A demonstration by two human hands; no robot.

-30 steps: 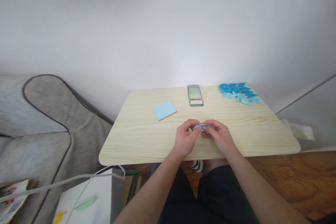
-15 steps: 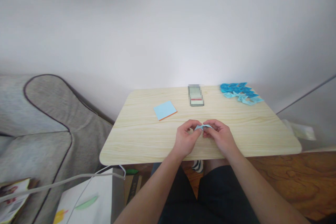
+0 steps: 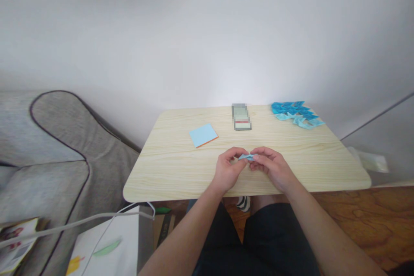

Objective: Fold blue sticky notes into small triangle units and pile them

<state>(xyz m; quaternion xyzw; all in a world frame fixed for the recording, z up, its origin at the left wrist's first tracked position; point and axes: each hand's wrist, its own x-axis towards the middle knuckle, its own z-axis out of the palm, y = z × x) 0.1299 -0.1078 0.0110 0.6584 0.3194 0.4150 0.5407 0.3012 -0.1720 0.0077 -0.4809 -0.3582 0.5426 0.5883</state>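
A small piece of folded light-blue paper point(image 3: 247, 157) is pinched between both hands, above the near middle of the table. My left hand point(image 3: 228, 168) grips its left side with thumb and fingertips. On its right side, the thumb and fingers of my right hand point(image 3: 273, 166) are closed on the same paper. The fingers cover much of the paper, so its full shape is hidden. Beyond my left hand lies a stack of light-blue paper sheets point(image 3: 203, 135) with an orange lower edge. Several folded blue paper pieces point(image 3: 294, 113) are grouped at the back right.
A pixelated, phone-like rectangle point(image 3: 242, 117) lies near the table's back edge. The pale wooden table point(image 3: 168, 168) stands against a white wall. At left are a grey sofa point(image 3: 106, 151), a white box point(image 3: 111, 246) and a pale cable point(image 3: 80, 223).
My right thumb has moved onto the folded paper's right part, which now looks flatter. My left hand has barely moved, and the other things stay in place.
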